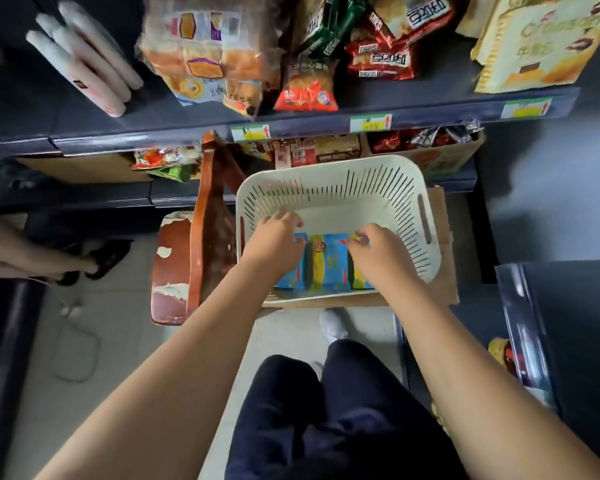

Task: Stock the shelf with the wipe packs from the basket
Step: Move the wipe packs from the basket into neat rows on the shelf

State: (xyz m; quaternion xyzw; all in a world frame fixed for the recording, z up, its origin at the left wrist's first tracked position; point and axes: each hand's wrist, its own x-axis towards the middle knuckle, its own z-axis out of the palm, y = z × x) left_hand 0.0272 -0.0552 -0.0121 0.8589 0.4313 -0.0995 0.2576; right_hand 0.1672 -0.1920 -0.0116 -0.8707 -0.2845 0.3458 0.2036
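Observation:
A white slotted basket (329, 169) sits on cardboard in front of the dark shelf (174, 135). Three blue and yellow wipe packs lie side by side in its near half. My left hand (274, 239) is over the left pack (297, 276), with its fingers curled round that pack's far end. My right hand (374, 249) covers most of the right pack (360, 281), and its fingertips pinch the pack's far edge. The middle pack (329, 261) lies untouched between my hands. The far half of the basket holds nothing.
The upper shelf carries snack bags (305, 88), bread packs (205, 57) and white rolls (84, 60); boxes fill the shelf below. A worn red wooden chair (201, 237) stands left of the basket. Another person's feet (84, 268) are at the left. My legs and white shoe (331, 325) are below.

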